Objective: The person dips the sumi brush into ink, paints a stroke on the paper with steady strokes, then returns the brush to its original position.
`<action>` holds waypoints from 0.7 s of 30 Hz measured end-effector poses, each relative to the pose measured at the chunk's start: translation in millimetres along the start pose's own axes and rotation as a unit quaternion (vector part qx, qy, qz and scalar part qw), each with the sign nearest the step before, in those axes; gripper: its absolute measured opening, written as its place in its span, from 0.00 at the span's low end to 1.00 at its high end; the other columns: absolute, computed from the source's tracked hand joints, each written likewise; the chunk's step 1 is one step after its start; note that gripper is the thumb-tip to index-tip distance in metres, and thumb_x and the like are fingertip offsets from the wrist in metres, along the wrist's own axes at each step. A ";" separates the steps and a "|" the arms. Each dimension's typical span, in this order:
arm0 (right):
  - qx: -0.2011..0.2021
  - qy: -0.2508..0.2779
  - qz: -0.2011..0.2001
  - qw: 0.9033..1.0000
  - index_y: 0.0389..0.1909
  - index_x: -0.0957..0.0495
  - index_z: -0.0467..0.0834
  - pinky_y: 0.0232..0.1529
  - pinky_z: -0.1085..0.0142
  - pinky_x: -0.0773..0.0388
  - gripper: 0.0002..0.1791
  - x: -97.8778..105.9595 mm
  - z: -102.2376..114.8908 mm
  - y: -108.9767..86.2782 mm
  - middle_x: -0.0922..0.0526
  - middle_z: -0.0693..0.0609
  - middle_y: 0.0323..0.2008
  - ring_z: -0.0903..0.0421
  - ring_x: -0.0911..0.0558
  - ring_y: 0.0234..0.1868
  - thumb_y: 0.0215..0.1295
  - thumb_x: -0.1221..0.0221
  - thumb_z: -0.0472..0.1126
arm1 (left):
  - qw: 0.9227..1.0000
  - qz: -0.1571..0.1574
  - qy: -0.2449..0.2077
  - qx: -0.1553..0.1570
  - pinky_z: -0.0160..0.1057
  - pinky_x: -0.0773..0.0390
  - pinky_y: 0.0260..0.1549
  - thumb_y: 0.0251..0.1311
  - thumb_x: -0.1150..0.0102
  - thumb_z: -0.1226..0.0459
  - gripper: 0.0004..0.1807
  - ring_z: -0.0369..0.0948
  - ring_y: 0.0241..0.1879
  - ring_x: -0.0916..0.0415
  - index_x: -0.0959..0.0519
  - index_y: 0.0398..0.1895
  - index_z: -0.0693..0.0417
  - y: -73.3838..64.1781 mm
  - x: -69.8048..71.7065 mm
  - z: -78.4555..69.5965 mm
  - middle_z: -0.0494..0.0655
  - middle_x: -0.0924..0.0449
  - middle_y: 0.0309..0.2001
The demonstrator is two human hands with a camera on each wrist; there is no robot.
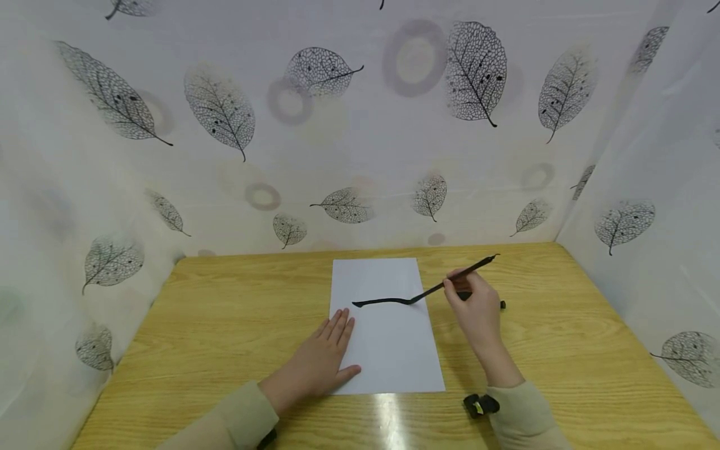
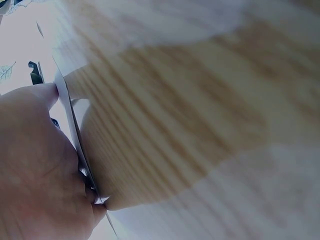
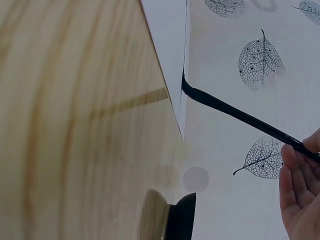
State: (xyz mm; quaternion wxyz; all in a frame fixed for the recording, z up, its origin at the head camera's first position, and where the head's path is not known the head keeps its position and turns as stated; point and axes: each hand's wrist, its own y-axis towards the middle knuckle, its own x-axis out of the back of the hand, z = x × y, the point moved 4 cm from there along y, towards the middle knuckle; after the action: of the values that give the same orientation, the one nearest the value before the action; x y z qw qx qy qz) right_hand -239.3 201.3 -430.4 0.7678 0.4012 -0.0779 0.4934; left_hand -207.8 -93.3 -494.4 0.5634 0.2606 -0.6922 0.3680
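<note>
A white sheet of paper lies on the wooden table, with a black, slightly wavy ink stroke running across it. My right hand pinches a dark brush between thumb and fingers, its handle slanting up to the right. The bent tip of the brush meets the paper at the stroke's right end. My left hand rests flat on the paper's left side, fingers straight and thumb spread. In the left wrist view, the left hand lies along the paper's edge.
A black object lies on the table behind my right hand, partly hidden by it. The wooden table is bordered by pale curtains printed with leaves. A black strap device sits at the right cuff.
</note>
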 end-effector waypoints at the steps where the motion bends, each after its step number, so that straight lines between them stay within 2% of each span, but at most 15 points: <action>1: -0.002 -0.001 0.002 1.000 0.42 0.15 0.34 0.40 0.47 0.13 0.05 0.2 0.0 -0.1 0.09 0.40 0.36 0.42 0.10 0.35 0.68 0.33 0.29 | 1.000 0.001 0.000 0.000 0.54 0.45 0.84 0.78 0.54 0.37 0.50 0.55 0.87 0.56 0.50 0.85 0.64 0.1 -0.4 0.2 0.62 0.57 0.87; 21: -0.015 -0.020 0.028 0.999 0.42 0.15 0.35 0.40 0.44 0.13 0.03 -0.8 0.6 -1.2 0.10 0.40 0.35 0.43 0.10 0.35 0.70 0.34 0.30 | 1.000 -0.004 -0.002 -0.002 0.53 0.45 0.84 0.78 0.54 0.37 0.50 0.55 0.87 0.56 0.50 0.85 0.64 0.2 -2.5 1.1 0.62 0.56 0.87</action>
State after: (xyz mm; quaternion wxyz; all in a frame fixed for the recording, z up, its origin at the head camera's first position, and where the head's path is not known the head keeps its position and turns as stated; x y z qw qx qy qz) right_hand -238.5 200.1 -431.1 0.7577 0.3971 -0.1123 0.5056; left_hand -208.1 -94.2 -497.0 0.5640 0.2630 -0.6931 0.3639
